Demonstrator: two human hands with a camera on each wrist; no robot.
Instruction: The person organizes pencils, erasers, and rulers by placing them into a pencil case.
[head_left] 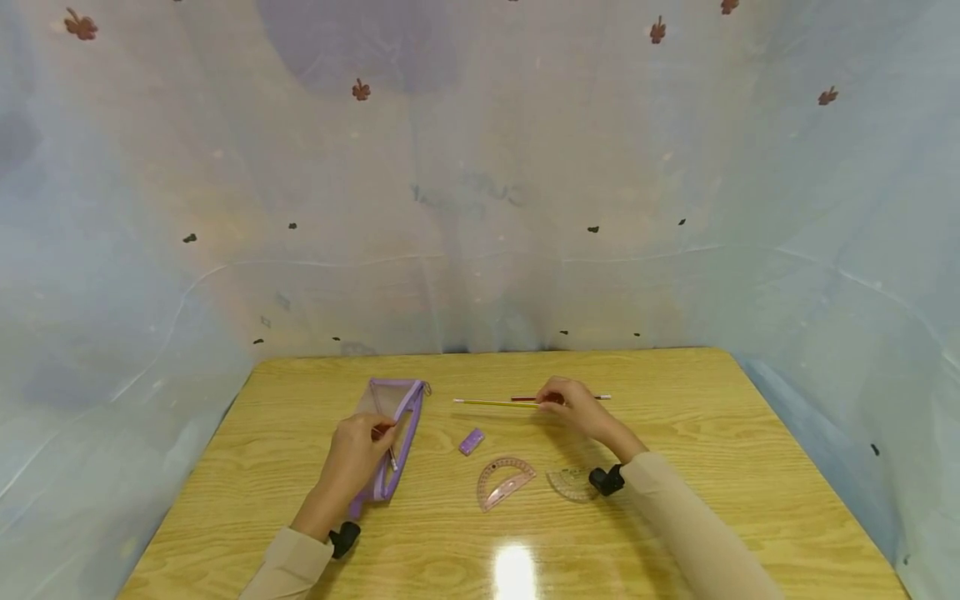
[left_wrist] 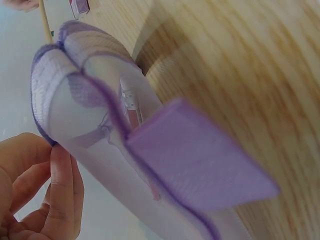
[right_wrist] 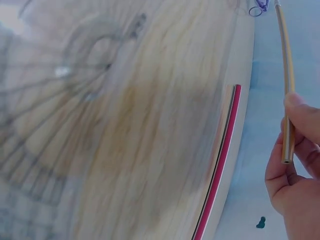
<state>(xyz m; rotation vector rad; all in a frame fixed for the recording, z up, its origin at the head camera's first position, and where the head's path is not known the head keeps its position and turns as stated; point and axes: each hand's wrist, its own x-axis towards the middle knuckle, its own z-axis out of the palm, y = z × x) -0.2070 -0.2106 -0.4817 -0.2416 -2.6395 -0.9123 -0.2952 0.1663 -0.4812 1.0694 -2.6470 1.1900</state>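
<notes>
My left hand (head_left: 349, 457) pinches the rim of a see-through mesh pencil case (head_left: 406, 446) with purple edging, on the left of the table. Inside it lies a pencil (left_wrist: 131, 107) with a pale eraser end, visible through the mesh. Between thumb and fingers, my right hand (head_left: 576, 408) holds a yellow pencil (head_left: 491, 403) above the table, its white-tipped end towards the case. A red pencil (right_wrist: 225, 145) rests on the table behind that hand, which covers part of it in the head view.
Between the hands, a purple eraser (head_left: 471, 442) lies on the wooden table (head_left: 420, 550). Nearer are a pink protractor (head_left: 512, 488) and a clear protractor (head_left: 567, 487), the latter partly behind the right wrist camera. A patterned curtain (head_left: 480, 292) hangs beyond the back edge.
</notes>
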